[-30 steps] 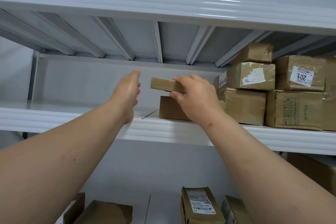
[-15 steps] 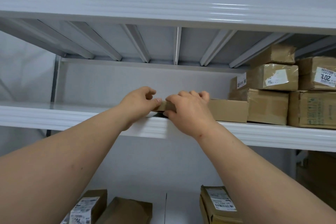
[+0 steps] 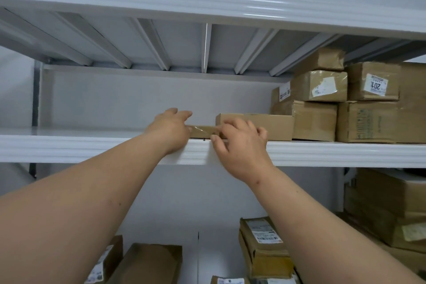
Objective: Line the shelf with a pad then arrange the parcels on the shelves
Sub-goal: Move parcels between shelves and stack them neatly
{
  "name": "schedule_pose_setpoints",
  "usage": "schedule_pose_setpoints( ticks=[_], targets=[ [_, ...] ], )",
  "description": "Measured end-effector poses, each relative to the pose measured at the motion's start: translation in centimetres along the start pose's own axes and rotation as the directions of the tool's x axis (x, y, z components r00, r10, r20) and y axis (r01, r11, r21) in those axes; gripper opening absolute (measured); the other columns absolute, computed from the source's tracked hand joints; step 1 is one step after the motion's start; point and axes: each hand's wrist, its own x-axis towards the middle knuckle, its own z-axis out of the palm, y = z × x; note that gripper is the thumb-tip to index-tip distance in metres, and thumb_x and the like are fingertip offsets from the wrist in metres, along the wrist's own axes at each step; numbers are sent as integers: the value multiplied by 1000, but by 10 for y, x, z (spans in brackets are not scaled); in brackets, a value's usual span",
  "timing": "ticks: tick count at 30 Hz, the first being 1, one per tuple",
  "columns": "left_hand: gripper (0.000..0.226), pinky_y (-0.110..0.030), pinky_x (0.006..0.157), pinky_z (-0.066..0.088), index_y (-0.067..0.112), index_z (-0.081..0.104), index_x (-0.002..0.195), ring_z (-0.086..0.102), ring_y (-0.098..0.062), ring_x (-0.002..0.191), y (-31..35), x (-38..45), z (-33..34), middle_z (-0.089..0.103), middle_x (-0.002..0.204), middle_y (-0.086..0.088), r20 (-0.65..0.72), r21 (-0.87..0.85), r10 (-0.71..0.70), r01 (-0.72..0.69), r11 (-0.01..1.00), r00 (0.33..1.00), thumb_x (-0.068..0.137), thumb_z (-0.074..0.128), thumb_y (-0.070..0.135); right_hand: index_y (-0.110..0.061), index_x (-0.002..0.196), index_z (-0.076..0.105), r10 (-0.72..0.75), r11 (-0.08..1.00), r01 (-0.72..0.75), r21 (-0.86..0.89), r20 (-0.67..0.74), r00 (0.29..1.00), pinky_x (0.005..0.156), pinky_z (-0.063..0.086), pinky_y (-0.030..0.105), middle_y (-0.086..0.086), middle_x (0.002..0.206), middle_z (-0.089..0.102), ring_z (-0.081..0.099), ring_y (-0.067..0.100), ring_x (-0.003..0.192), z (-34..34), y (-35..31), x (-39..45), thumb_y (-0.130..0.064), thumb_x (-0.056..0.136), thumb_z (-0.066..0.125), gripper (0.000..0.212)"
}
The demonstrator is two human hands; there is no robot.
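While both hands reach up to shelf (image 3: 92,147), flat parcel (image 3: 201,131) lies on it at front lip, long axis left-right along edge. Left hand (image 3: 169,129) grips parcel's left end, fingers curled over it. Right hand (image 3: 239,143) pinches right end, fingers bent on top. Box (image 3: 272,123) sits just behind, beside stacked boxes (image 3: 322,104) at right. More parcels (image 3: 262,244) lie on lower shelf.

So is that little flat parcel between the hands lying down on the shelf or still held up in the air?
Lying flat: the small parcel sits on the shelf edge, both hands touching its ends.
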Motion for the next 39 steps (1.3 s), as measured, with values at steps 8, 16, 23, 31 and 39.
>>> schedule_pose_setpoints(
  ticks=[8,16,23,31,39],
  targets=[
    [53,-44,113,25,14,51,138,33,-35,137,10,-44,26,44,147,-12,-491,-107,88,-160,981,866,90,57,32,-16,93,70,97,991,-60,118,-338,936,78,26,35,1,99,56,49,24,94,-2,23,-47,-26,84,57,19],
    [52,-47,106,23,14,54,129,36,-37,131,55,-122,97,44,138,-15,-568,-184,109,-255,949,816,80,58,32,-19,97,66,192,971,-185,154,-34,981,89,31,35,-5,94,63,55,17,93,-14,72,-106,-23,92,52,15],
    [40,-48,102,28,17,58,127,37,-33,127,139,-140,154,45,132,-11,-328,-260,66,-157,953,942,88,66,22,-21,110,65,252,959,-271,77,196,948,97,30,34,-6,106,67,58,16,102,-53,155,-156,-26,96,49,22],
    [43,-44,103,36,30,56,132,45,-28,129,184,-165,234,50,139,-5,109,-249,-211,232,940,971,90,62,32,-21,106,65,536,819,-570,-60,434,724,90,51,39,0,108,68,61,22,100,-77,273,-210,-28,94,52,19],
    [9,-30,78,43,25,65,98,59,-22,95,180,-193,282,67,106,-1,368,-319,-298,421,849,881,91,59,25,-15,116,58,593,733,-669,-120,595,542,72,41,28,4,111,63,55,20,91,-38,307,-246,-29,94,52,27]
  ],
)
